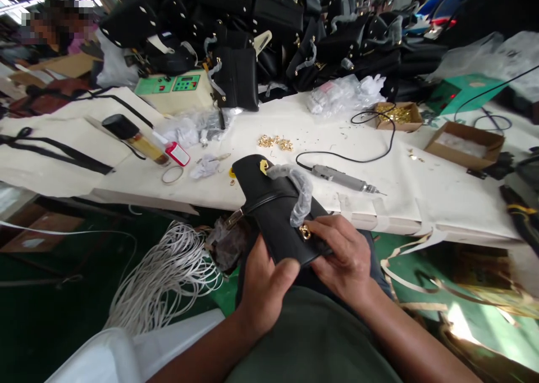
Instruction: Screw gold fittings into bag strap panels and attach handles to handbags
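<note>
A black leather bag [273, 220] rests against the table's front edge, tilted over the lap. My left hand [267, 285] grips its lower edge, with the thumb on top. My right hand [343, 254] holds the lower right corner, its index finger and thumb by a gold metal fitting [305, 232]. A handle wrapped in clear plastic [302, 195] arches over the bag, between that fitting and a yellow-covered one [264, 167] near the top. Part of the right fingers is hidden under the bag.
On the white table [261, 124] lie a grey electric screwdriver [339, 178] with a black cable, small gold parts [275, 142], a brown bottle [137, 140] and a red-labelled item [177, 154]. Behind are piled black bags [236, 77], a control box [174, 91] and small cartons [465, 144].
</note>
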The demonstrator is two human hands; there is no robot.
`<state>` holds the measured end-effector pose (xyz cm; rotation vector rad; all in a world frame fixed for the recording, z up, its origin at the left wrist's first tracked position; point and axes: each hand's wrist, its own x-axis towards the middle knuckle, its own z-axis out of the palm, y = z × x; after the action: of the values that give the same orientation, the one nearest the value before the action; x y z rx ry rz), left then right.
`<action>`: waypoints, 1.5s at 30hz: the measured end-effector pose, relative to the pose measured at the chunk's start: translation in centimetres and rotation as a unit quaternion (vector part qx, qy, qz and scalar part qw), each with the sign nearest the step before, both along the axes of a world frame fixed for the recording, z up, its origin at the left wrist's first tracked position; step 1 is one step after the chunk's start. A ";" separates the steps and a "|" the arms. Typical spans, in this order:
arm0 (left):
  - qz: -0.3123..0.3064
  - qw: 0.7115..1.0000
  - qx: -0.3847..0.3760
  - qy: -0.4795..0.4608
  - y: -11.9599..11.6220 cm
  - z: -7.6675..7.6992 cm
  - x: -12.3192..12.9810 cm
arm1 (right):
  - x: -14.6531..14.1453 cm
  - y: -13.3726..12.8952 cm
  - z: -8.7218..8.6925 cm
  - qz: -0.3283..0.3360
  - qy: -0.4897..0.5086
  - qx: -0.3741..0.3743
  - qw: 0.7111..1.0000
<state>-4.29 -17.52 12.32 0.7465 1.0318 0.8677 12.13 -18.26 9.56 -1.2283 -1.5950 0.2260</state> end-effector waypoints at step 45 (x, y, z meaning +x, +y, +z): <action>-0.024 0.995 0.087 0.051 2.2 1.2 0.1 | 3.3 0.4 1.8 0.140 -0.015 0.005 0.990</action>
<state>-4.22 -15.35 13.50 0.9675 1.0322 0.8936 15.42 -17.85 11.35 -1.0002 -1.7909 0.3784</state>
